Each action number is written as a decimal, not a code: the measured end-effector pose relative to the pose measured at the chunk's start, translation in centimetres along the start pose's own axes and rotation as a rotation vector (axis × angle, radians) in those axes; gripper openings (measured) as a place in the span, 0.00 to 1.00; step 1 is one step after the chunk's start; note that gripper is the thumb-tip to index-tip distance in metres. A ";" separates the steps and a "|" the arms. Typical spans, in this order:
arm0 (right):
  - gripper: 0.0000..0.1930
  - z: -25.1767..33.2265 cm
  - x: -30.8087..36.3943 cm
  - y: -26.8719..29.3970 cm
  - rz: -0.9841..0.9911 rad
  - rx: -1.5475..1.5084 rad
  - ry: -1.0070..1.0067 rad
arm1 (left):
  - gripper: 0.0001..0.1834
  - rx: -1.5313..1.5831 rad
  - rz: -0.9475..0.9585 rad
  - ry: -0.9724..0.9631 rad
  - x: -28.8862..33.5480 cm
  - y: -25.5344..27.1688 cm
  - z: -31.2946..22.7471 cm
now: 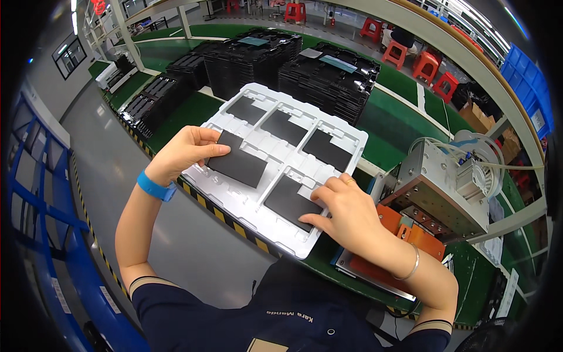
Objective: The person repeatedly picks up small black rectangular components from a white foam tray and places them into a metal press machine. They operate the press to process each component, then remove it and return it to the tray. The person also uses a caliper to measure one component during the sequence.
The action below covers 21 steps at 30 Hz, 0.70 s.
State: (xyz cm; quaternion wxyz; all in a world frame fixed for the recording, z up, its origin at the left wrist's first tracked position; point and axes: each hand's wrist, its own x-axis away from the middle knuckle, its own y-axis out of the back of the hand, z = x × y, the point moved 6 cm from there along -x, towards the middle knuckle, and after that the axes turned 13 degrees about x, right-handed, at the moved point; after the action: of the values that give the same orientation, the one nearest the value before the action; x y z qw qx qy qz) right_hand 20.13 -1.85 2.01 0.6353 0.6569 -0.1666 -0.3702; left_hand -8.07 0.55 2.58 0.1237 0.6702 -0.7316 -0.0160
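Note:
A white moulded tray point(226, 202) with several compartments lies in front of me. My left hand point(186, 154) pinches the upper left corner of a flat black rectangular panel point(239, 166) between thumb and fingers. That panel is tilted over the tray's near left compartment, its lower edge near the tray. Over the near right compartment my right hand point(350, 212) has its thumb and bent fingers at the right edge of a second black panel point(286, 202). The far row holds three more black panels, the middle one point(285, 127) among them.
Tall stacks of black trays point(252, 58) stand behind the white tray on the green bench point(404, 111). To the right is a metal machine point(437, 188) with orange blocks point(423, 239). A beige rail point(446, 44) crosses above. Blue racking point(47, 234) stands at the left.

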 end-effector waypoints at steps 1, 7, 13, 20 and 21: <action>0.21 0.5 -0.2 -0.2 0.002 0.056 0.014 | 0.10 -0.016 -0.022 0.008 -0.3 0.1 0.7; 0.28 1.8 -2.1 -1.0 0.219 0.157 -0.065 | 0.16 -0.671 -0.346 -0.319 1.2 -1.7 -0.6; 0.32 1.3 -3.0 -1.5 0.317 0.061 -0.098 | 0.05 -0.866 -0.264 -0.878 1.0 -1.1 -1.3; 0.12 -0.6 -0.7 1.6 0.019 -0.400 -0.170 | 0.11 -0.972 -0.093 -0.861 -2.5 -1.5 0.1; 0.12 -1.0 0.4 3.2 -0.064 -0.409 -0.162 | 0.11 -0.993 -0.082 -0.878 -2.4 -1.5 0.1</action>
State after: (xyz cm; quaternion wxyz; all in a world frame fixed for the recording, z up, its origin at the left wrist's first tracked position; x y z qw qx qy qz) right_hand 21.89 -1.85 4.85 0.7278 0.4875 -0.1177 -0.4677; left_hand -6.43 2.73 1.85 0.1076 0.4922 -0.5938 -0.6273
